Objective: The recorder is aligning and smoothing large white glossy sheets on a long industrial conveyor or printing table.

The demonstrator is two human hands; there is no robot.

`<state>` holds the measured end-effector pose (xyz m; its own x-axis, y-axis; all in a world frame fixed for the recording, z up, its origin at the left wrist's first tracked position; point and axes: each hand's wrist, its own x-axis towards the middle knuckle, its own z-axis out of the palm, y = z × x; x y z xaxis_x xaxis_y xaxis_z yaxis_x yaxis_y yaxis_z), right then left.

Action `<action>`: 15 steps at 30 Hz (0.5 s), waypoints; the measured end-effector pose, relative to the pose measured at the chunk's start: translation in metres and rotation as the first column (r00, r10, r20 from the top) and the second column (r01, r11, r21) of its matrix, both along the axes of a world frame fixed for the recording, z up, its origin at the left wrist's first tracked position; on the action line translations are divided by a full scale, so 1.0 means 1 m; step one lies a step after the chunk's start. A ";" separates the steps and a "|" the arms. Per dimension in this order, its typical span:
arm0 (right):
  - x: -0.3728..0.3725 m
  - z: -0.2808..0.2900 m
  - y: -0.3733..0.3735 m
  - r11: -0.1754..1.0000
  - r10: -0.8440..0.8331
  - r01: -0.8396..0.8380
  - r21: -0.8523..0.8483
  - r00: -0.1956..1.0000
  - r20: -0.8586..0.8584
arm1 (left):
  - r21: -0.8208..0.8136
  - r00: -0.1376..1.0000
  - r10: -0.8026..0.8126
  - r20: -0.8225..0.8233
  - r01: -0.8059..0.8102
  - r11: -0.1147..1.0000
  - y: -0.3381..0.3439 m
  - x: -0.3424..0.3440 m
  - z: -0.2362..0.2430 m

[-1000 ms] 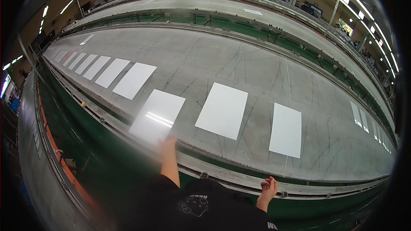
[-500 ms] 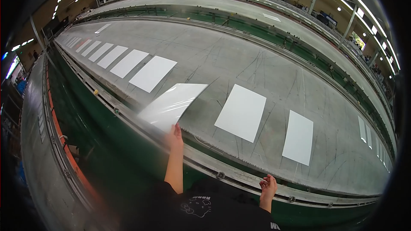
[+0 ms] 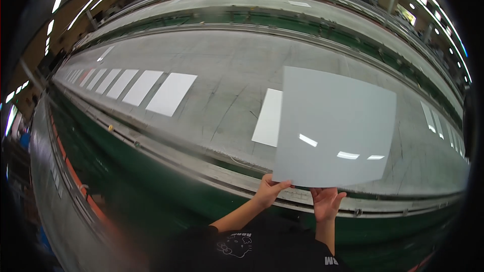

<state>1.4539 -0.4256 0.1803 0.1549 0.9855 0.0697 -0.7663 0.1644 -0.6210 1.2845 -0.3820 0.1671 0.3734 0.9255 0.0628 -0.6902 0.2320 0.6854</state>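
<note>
A glossy white sheet (image 3: 335, 126) is held up in front of me, tilted over the table, with lamp reflections across its face. My left hand (image 3: 269, 190) pinches its lower left corner, thumb on the near face and fingers behind. Below the sheet's bottom edge is my right hand (image 3: 326, 204), palm toward me, thumb stretched out to the right. Its fingertips go out of sight behind the edge, and I cannot make out how firmly they touch. Partly covered by the raised sheet, another white sheet (image 3: 267, 118) lies flat on the table.
The long grey table (image 3: 222, 116) has a metal rail (image 3: 201, 167) along its near edge. A row of white sheets (image 3: 171, 94) lies to the left, several more (image 3: 428, 117) at the far right. Parallel tables stand beyond and at left, with green floor between.
The sheet in my left hand has swung from the left over to the right and been raised. My right hand has come up to its bottom edge. The view has shifted slightly.
</note>
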 end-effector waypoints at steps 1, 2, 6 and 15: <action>0.007 0.003 -0.008 0.996 -0.057 0.049 -0.071 0.993 -0.106 | 0.027 0.992 -0.081 -0.098 0.084 0.996 -0.006 0.012 -0.002; 0.016 0.005 -0.017 0.977 -0.182 0.147 -0.157 0.954 -0.237 | 0.022 0.969 -0.204 -0.141 0.209 0.978 -0.009 0.021 -0.007; 0.052 -0.006 -0.049 0.841 -0.540 0.487 -0.236 0.784 -0.308 | 0.149 0.877 -0.453 -0.157 0.475 0.867 -0.002 0.054 -0.031; 0.149 0.017 -0.190 0.231 -0.964 0.973 -0.003 0.230 0.135 | -0.302 0.871 -0.458 0.177 0.491 0.817 0.017 0.145 -0.015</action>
